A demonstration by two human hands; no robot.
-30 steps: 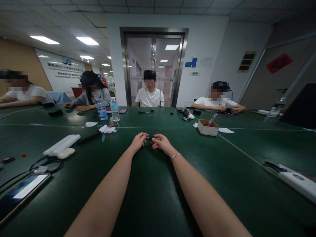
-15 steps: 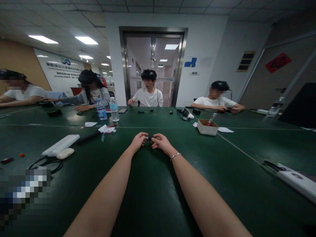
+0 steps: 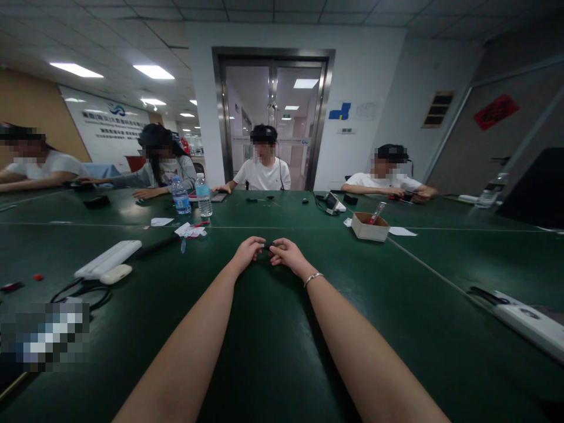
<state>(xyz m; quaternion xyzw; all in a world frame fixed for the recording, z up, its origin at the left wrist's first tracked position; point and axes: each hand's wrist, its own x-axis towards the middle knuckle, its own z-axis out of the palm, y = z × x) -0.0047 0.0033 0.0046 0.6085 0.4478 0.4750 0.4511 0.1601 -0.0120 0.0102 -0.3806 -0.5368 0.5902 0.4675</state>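
Between my fingertips is a small black object (image 3: 267,246) with a pale, metal-looking end on its left, about the shape of a USB stick. My left hand (image 3: 247,254) pinches that pale end between thumb and fingers. On the other side, the fingers of my right hand (image 3: 287,256) close on the black body; a silver bracelet (image 3: 313,278) circles that wrist. Both hands are held just over the green table (image 3: 273,329), nearly meeting. Fingers cover much of the object, so its details are hidden.
A small box (image 3: 370,228) with a tube in it stands ahead to the right. Two water bottles (image 3: 204,197) and paper scraps (image 3: 190,230) are ahead left. Nearer left lies a white power strip (image 3: 108,260) with cables. Several people sit across the table.
My hands and the small black object have hardly moved. Across the table, the person in the middle has lowered a hand to the tabletop on the left.
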